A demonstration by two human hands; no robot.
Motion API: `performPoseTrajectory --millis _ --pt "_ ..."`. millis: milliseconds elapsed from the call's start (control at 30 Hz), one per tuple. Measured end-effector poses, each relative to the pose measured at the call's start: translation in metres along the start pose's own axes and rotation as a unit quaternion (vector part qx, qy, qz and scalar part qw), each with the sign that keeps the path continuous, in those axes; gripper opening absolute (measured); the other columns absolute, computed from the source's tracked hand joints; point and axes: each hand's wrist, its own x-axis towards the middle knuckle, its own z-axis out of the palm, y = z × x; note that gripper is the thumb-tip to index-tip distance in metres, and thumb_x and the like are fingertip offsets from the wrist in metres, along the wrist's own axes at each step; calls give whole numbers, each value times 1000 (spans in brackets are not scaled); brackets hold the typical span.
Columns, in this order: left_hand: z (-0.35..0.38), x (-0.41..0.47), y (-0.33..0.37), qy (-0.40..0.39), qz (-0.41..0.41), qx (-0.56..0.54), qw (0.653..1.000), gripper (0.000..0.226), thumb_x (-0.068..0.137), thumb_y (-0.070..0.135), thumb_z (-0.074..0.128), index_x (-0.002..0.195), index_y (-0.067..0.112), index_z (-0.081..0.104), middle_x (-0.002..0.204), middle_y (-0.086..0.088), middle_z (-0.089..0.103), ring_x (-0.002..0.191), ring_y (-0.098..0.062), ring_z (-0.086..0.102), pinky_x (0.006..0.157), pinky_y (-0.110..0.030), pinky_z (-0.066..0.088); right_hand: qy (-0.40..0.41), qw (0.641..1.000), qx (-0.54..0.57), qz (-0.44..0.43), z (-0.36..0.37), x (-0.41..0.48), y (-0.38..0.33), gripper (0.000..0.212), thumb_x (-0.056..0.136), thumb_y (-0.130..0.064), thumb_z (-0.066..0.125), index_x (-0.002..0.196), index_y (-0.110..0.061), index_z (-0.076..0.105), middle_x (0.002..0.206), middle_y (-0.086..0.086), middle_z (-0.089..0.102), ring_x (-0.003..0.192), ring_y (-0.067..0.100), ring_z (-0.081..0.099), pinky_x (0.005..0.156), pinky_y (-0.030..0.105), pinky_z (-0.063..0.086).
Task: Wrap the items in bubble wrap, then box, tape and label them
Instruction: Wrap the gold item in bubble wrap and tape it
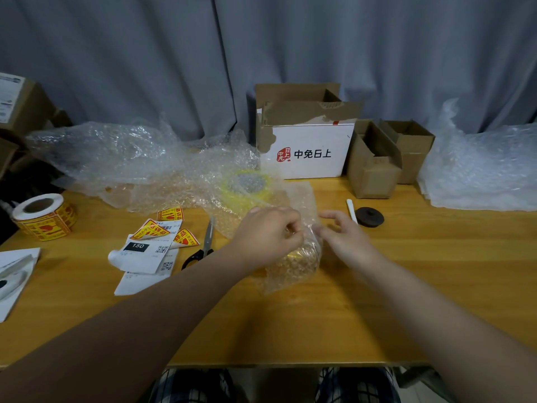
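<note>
A small gold-coloured item (299,261) lies mid-table, enclosed in a sheet of bubble wrap (302,199). My left hand (268,237) is closed on the wrap at the item's top left. My right hand (345,237) pinches the wrap's edge at the right, its other fingers spread. A yellow tape roll (247,184) lies under the loose wrap behind. An open white box (308,149) with red and black print stands at the back. A roll of yellow-red labels (43,216) sits at the left, with loose labels and shipping slips (151,251) nearby.
Black-handled scissors (203,245) lie left of my left hand. A dark round lid (370,217) and a white stick (351,209) lie to the right. Small brown boxes (383,158) and piled bubble wrap (479,170) stand at back right; more wrap (130,152) is at back left.
</note>
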Motion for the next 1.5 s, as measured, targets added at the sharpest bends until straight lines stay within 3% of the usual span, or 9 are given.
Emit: performPoseTrajectory --millis 67,200,400,533,733,967,1133,1333,1500 --pt "0 -1 0 -2 -4 -7 1000 13 88 31 61 79 21 61 83 10 61 80 -10 56 90 -31 38 85 989 -48 -112 3 -13 -1 16 93 -33 59 107 -27 61 115 -4 51 96 -1 52 80 13 38" --pt "-4 0 -3 -15 -49 -71 996 6 88 28 60 86 24 56 89 10 62 85 -11 58 77 -31 46 -121 950 -190 -215 2 -30 -12 62 82 -46 67 137 -22 49 128 -7 59 110 1 55 88 19 45" --pt "-14 -1 -12 38 -85 -278 956 8 95 17 49 102 21 48 106 1 46 94 -9 46 80 -20 38 -115 774 -586 -211 26 -21 -33 100 72 -59 72 145 -13 22 123 8 52 108 27 56 68 31 40" --pt "-22 -18 -39 123 -181 -207 954 18 100 31 41 108 17 50 104 0 53 94 -14 51 76 -24 39 -102 807 -550 -190 30 -19 -33 100 68 -62 74 141 -12 28 132 6 47 118 24 49 76 31 41" --pt "-21 -24 -87 12 -421 -175 890 62 88 39 63 124 -7 44 75 -13 69 64 -20 66 74 -37 55 -73 834 -489 -246 32 -26 -19 90 72 -55 74 140 -14 32 134 2 41 120 20 43 91 29 42" --pt "-22 6 -85 50 -469 -390 791 43 79 37 73 94 2 52 59 -4 55 42 -8 48 36 -14 41 -43 874 -415 -248 27 -30 -8 93 70 -54 76 141 -16 31 136 -1 41 123 16 42 94 23 37" --pt "-16 11 -91 49 -432 -342 833 18 88 22 65 89 6 58 67 -6 49 56 -14 45 54 -22 42 -23 892 -385 -236 24 -28 -3 94 68 -60 75 141 -18 32 138 -3 42 123 14 44 98 27 42" --pt "-15 1 -99 96 -443 -393 800 63 89 17 66 139 -3 32 70 -11 54 54 -17 52 52 -24 49 -28 895 -380 -231 23 -28 0 98 69 -61 73 145 -17 28 145 -3 39 128 16 41 100 27 39" --pt "-2 0 -87 131 -445 -366 807 70 88 3 62 144 2 19 58 -10 42 46 -18 37 38 -21 35 -25 917 -335 -215 20 -29 2 96 67 -59 76 142 -21 31 139 -4 43 125 15 44 99 29 42"
